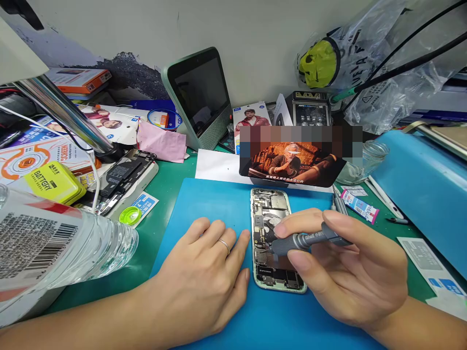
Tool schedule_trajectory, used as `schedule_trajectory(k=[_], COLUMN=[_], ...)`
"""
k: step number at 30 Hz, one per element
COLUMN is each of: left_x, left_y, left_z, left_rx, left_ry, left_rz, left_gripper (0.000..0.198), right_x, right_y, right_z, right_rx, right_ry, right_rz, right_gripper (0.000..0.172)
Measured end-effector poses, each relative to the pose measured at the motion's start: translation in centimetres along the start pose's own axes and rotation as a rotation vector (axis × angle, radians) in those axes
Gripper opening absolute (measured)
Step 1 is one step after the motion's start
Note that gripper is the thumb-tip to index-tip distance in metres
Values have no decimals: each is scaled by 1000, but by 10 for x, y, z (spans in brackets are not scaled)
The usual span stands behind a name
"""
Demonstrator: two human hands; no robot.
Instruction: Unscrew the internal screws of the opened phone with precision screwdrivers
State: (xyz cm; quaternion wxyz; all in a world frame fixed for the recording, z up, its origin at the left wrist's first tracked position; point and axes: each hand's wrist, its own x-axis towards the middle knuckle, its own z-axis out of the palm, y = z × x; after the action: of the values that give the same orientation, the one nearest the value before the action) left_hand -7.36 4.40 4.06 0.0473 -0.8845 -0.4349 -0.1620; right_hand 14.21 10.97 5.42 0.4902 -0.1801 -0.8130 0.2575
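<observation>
An opened smartphone [263, 218], its circuit boards and metal parts bare, lies upright along my view on the blue mat [204, 204]. My right hand [359, 262] grips a dark grey screwdriver [306, 240] between thumb and fingers, slanted down to the left. Its tip reaches the left middle of the phone's inside; whether it sits in a screw is too small to tell. Palm down on the mat just left of the phone is my left hand [211, 272], a ring on one finger. Its fingers are loosely bent and apart, with nothing seen in them.
Behind the phone stands a tilted screen [292, 163] playing a video. A large clear bottle [73, 248] fills the near left. Further off are a smart display [197, 92], a glass jar [365, 163], a yellow battery box [54, 182] and another opened phone [126, 177].
</observation>
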Motion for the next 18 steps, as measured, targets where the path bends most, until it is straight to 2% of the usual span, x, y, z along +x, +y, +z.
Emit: schedule_trajectory(k=[10, 18], left_x=[-4, -3], left_y=[4, 4], left_z=[0, 1], left_rx=[109, 75], left_ry=[36, 31], left_rz=[-64, -32], left_gripper=[50, 45], right_x=[0, 0], right_y=[1, -1], right_z=[1, 0], right_rx=[2, -7], right_ry=[-14, -17], right_rz=[-48, -49], right_gripper=[81, 78])
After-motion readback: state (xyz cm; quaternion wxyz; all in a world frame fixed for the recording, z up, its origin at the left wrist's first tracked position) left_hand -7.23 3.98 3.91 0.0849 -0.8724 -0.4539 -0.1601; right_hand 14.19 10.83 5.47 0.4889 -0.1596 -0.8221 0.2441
